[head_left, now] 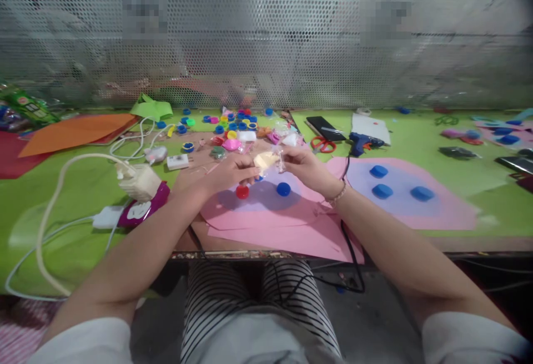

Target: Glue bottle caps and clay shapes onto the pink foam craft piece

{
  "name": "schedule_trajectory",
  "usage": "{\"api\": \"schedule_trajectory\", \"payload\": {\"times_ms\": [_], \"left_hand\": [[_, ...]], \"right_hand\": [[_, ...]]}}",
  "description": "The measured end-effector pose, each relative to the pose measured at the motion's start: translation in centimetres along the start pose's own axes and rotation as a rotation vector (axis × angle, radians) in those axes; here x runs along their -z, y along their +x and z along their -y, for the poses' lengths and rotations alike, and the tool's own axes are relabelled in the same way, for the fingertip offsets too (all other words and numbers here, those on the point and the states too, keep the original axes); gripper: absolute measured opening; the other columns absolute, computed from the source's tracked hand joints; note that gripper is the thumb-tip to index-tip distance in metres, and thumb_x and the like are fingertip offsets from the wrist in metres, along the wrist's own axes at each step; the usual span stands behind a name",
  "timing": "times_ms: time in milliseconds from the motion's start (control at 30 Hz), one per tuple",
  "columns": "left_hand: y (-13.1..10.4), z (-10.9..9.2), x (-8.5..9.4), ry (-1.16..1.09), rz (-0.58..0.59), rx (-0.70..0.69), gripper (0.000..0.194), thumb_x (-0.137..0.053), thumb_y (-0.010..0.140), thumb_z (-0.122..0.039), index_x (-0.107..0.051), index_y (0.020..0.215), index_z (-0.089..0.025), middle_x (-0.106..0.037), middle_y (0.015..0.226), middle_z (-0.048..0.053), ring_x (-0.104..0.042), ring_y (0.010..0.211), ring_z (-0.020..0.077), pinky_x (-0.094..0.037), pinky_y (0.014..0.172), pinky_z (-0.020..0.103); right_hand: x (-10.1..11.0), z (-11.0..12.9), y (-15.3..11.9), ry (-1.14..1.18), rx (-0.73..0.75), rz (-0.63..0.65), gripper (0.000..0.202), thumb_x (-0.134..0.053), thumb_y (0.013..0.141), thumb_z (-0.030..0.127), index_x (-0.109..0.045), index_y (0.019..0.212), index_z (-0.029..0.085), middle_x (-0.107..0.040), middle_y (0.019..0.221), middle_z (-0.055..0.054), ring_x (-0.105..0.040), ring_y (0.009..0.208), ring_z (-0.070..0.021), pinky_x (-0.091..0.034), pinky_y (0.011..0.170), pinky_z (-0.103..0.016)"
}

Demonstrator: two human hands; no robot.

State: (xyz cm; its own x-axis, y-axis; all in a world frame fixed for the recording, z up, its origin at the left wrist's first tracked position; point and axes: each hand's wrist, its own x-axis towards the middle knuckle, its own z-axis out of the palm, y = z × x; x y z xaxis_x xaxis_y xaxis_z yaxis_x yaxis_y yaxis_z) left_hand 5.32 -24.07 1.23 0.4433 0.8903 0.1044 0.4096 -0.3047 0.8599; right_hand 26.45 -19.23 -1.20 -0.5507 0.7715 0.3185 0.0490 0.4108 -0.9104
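Between my two hands is a pale yellow lump of what looks like modelling clay, with clear plastic wrapper at its right end. My left hand pinches its left side. The fingers of my right hand are closed on the wrapper. Below them lies a pink paper sheet with a pale purple oval on it. A red bottle cap and a blue bottle cap rest on the oval; another blue cap is partly hidden by my left fingers.
Caps and wrapped clay packets are scattered behind my hands. To the right are scissors, a phone, a blue glue gun and a second pink sheet with blue caps. A power strip and cables lie left.
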Motion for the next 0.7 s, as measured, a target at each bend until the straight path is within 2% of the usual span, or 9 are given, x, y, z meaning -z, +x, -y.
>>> {"api": "schedule_trajectory", "payload": {"times_ms": [67,133,233,300,367,533,700], "left_hand": [[-0.1,-0.1,0.1,-0.017,0.065,-0.011,0.019,-0.052,0.078,-0.022,-0.056,0.063,-0.013,-0.056,0.053,-0.001,-0.048,0.048,0.0047,-0.039,0.049,0.019],[-0.2,-0.1,0.1,-0.034,0.184,-0.015,0.016,-0.053,0.077,-0.022,-0.058,0.065,-0.013,-0.057,0.054,-0.001,-0.049,0.048,0.005,-0.04,0.05,0.019],[-0.3,0.0,-0.1,-0.101,0.337,-0.001,0.015,-0.055,0.076,-0.025,-0.061,0.071,-0.012,-0.059,0.056,0.001,-0.052,0.05,0.0062,-0.041,0.05,0.019],[-0.3,0.1,-0.3,-0.14,0.367,0.008,0.015,-0.056,0.075,-0.026,-0.061,0.071,-0.012,-0.058,0.057,0.001,-0.052,0.051,0.0067,-0.041,0.049,0.019],[-0.2,0.3,-0.2,-0.146,0.349,0.007,0.015,-0.056,0.075,-0.025,-0.061,0.069,-0.012,-0.057,0.055,0.0,-0.051,0.049,0.0063,-0.041,0.049,0.019],[-0.1,0.8,0.6,-0.158,0.16,-0.007,0.018,-0.057,0.076,-0.026,-0.058,0.065,-0.013,-0.052,0.053,-0.003,-0.045,0.048,0.0039,-0.036,0.047,0.018],[0.1,1.3,0.8,-0.193,0.14,-0.032,0.021,-0.058,0.077,-0.029,-0.057,0.063,-0.013,-0.051,0.053,-0.002,-0.045,0.048,0.0042,-0.034,0.045,0.019]], "right_hand": [[-0.1,0.2,-0.2,0.017,0.011,0.068,0.01,-0.063,0.07,0.02,-0.057,0.077,0.017,-0.053,0.075,0.001,-0.052,0.068,-0.0098,-0.046,0.064,-0.027],[-0.3,0.3,-0.3,0.019,0.032,0.122,0.011,-0.065,0.069,0.018,-0.058,0.079,0.017,-0.055,0.079,0.0,-0.054,0.072,-0.0109,-0.046,0.068,-0.028],[-0.7,0.4,-0.5,-0.005,0.057,0.141,0.011,-0.065,0.07,0.016,-0.058,0.079,0.017,-0.055,0.082,-0.001,-0.054,0.074,-0.0114,-0.045,0.07,-0.029],[-0.8,0.3,-0.5,-0.016,0.07,0.139,0.009,-0.064,0.071,0.016,-0.057,0.077,0.017,-0.053,0.081,-0.001,-0.052,0.072,-0.011,-0.045,0.067,-0.028],[-0.7,0.2,-0.4,-0.007,0.09,0.137,0.009,-0.064,0.071,0.017,-0.056,0.076,0.017,-0.052,0.079,0.0,-0.05,0.07,-0.0105,-0.043,0.065,-0.027],[-0.1,-0.1,0.1,0.055,0.123,0.086,0.014,-0.065,0.073,0.025,-0.053,0.071,0.017,-0.049,0.077,0.001,-0.046,0.07,-0.01,-0.04,0.065,-0.026],[0.2,-0.7,0.3,0.148,0.074,0.08,0.023,-0.067,0.072,0.033,-0.051,0.072,0.017,-0.049,0.076,0.001,-0.045,0.069,-0.0101,-0.038,0.062,-0.025]]}}
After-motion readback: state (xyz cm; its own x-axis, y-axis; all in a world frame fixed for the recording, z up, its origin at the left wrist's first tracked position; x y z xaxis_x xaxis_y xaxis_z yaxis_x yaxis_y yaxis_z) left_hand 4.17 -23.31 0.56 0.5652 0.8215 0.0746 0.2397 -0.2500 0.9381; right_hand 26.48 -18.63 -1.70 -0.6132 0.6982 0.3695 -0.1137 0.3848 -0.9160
